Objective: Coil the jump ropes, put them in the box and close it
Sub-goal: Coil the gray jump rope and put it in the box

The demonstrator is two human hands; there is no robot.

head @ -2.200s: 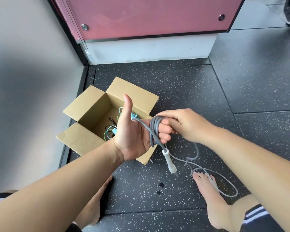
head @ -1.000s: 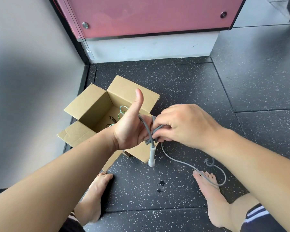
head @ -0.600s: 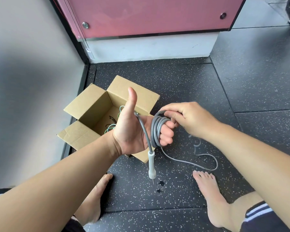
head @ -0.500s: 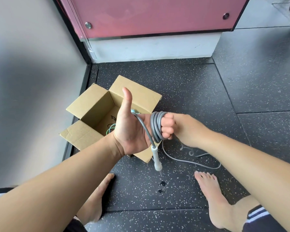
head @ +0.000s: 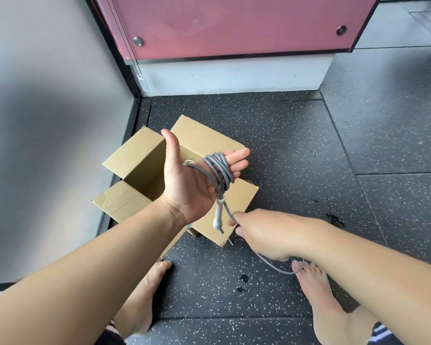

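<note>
Above the open box by the floor's far-left corner, your left hand lies flat-open, the grey jump rope looped round its fingers — your right hand pinches the slack; feed each turn snug, untwisted.

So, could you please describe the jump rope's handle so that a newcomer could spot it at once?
Start at the open cardboard box on the dark floor; the left hand is open above it, the grey jump rope wound round its fingers. The handle hangs below that coil: a slim pale stick, unlike the rope itself, which the right hand pinches.
</note>
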